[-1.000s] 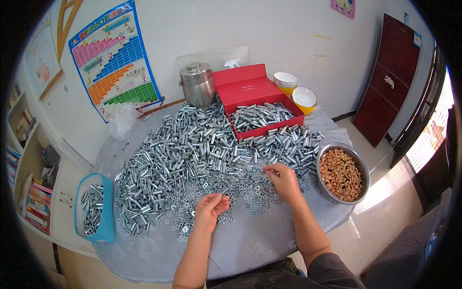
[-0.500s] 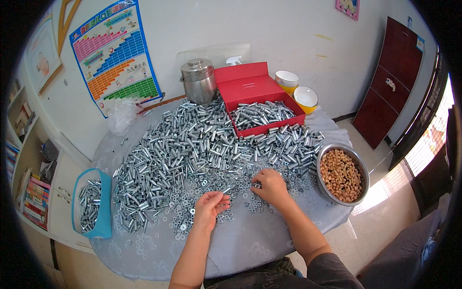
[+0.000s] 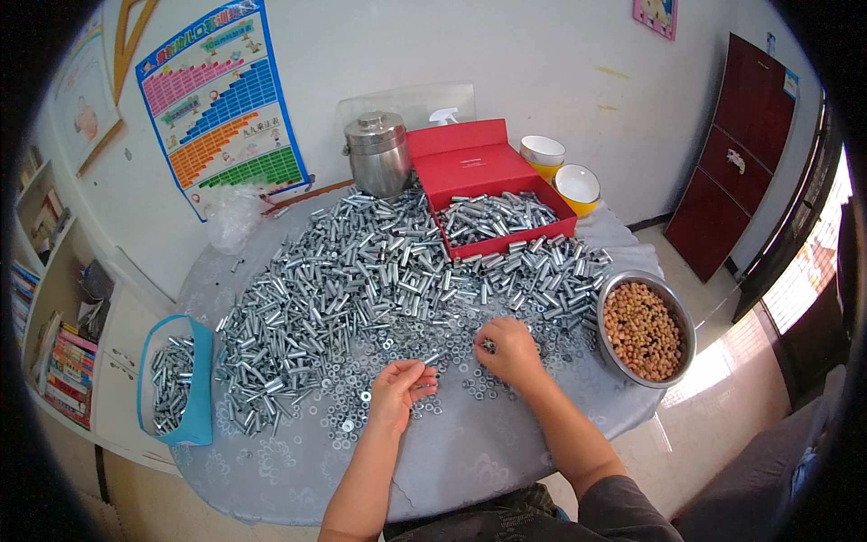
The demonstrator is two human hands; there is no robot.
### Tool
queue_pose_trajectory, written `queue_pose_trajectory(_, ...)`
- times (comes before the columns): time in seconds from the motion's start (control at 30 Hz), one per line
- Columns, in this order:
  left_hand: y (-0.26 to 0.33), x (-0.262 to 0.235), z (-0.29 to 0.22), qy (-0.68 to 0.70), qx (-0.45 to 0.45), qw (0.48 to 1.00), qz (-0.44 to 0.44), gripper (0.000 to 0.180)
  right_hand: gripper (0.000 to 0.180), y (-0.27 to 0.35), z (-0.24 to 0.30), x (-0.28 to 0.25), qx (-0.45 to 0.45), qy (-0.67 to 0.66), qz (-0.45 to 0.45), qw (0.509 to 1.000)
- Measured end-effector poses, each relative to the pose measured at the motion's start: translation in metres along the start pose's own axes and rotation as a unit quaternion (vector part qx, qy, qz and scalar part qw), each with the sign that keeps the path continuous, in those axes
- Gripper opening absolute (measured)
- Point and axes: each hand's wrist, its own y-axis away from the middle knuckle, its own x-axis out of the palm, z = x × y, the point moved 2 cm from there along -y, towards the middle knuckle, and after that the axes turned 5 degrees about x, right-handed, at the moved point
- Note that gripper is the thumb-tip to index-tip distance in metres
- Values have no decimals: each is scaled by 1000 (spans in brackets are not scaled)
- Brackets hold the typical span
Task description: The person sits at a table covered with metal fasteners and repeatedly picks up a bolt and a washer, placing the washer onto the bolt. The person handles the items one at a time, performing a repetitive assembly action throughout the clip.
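Note:
My left hand (image 3: 396, 395) is closed over the near side of the pile, pinching a short silver bolt (image 3: 431, 359) between thumb and forefinger. To its right, my right hand (image 3: 510, 350) hovers low over the scattered nuts and washers, fingers curled inward. Small metal nuts (image 3: 489, 345) show at its fingertips, partly hidden by the fingers. Loose washers (image 3: 365, 397) lie around both hands. Beyond them spreads a large heap of silver metal sleeves and bolts (image 3: 361, 262).
A red box (image 3: 506, 246) of metal sleeves stands at the back, beside a steel canister (image 3: 377, 158). Yellow bowls (image 3: 578, 185) sit behind it. At right is a steel bowl (image 3: 691, 348) of brownish round pieces; at left, a blue basket (image 3: 200, 388) of metal parts.
My right hand's fingers have curled further, and small nuts now show at its fingertips. The left hand keeps its pinch on the bolt, almost unmoved. The whole view has shifted slightly.

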Motion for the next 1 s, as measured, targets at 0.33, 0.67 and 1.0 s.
queue_pose_trajectory(0.33, 1, 2, 2, -22, -20, 999, 33, 11, 9, 4, 16, 13, 238, -564, 162, 774)
queue_pose_trajectory(0.67, 0, -2, 4, -18, -59, 997, 49, 10, 17, 6, 16, 14, 238, -514, 164, 808)
queue_pose_trajectory(1.0, 3, 2, 4, 30, -103, 992, 59, 10, 20, 9, 17, 18, 237, -485, 200, 818)
